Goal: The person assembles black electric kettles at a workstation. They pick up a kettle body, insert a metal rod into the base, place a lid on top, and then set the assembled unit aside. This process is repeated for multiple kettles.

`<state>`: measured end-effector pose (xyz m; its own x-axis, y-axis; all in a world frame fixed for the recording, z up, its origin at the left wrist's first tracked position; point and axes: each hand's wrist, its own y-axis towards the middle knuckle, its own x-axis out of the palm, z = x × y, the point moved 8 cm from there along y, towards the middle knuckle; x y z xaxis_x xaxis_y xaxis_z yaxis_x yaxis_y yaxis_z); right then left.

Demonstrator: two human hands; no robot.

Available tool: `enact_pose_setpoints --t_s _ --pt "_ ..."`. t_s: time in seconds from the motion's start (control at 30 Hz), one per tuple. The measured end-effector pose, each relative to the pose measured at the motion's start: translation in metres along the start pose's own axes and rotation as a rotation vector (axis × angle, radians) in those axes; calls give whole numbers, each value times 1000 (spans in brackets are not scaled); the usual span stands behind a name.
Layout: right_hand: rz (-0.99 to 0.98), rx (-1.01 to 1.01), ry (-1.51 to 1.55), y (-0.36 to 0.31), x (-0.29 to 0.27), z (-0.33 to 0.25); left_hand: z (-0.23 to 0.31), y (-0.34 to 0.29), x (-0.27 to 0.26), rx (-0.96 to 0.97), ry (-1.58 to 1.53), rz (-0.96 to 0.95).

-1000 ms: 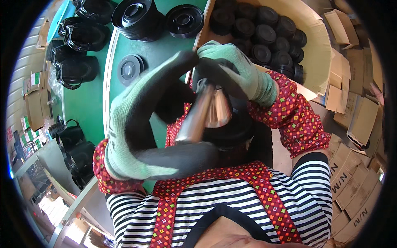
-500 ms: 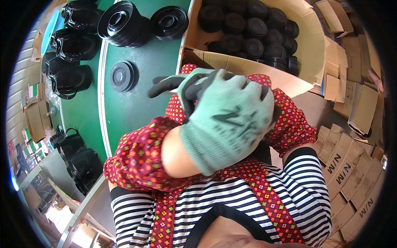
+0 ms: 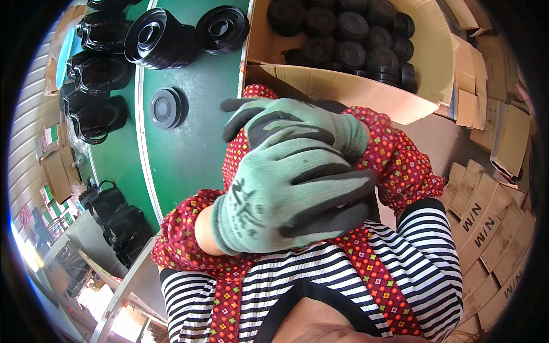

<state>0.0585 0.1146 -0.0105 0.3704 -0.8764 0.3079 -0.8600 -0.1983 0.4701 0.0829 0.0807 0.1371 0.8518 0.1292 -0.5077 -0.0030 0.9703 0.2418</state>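
Note:
Both my hands wear pale green knit gloves with dark coated fingers and palms, and they cross in front of my chest. My left hand [image 3: 274, 197] lies over the lower part of my right, its back up and its fingers bent close to the thumb. Whatever may be between those fingers is hidden. Behind it, my right hand [image 3: 309, 117] reaches leftward with dark fingertips stretched out and apart, nothing visible in them. Left of the hands, on the green table [image 3: 197, 143], lie flat grey-black round discs [image 3: 167, 107], apparently stacked.
Stacked black ringed discs [image 3: 150, 37] and another round black part [image 3: 222, 30] stand at the table's far side. Glossy black jug-like vessels [image 3: 97, 117] line the left. An open carton [image 3: 337, 91] holds several dark round pieces. Flattened cartons [image 3: 477, 220] lie to the right.
My left hand has shifted slightly left and toward me, and its fingers and thumb now show. More of my right hand is uncovered behind it. The view has tilted a little.

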Motion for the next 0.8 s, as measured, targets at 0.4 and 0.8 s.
enact_pose_setpoints --t_s 0.4,0.8 --pt "144 307 -1210 -7 13 -79 -31 -52 -29 30 -835 203" --pt "407 57 -921 -39 1 -8 1 5 -11 -380 604 -156"
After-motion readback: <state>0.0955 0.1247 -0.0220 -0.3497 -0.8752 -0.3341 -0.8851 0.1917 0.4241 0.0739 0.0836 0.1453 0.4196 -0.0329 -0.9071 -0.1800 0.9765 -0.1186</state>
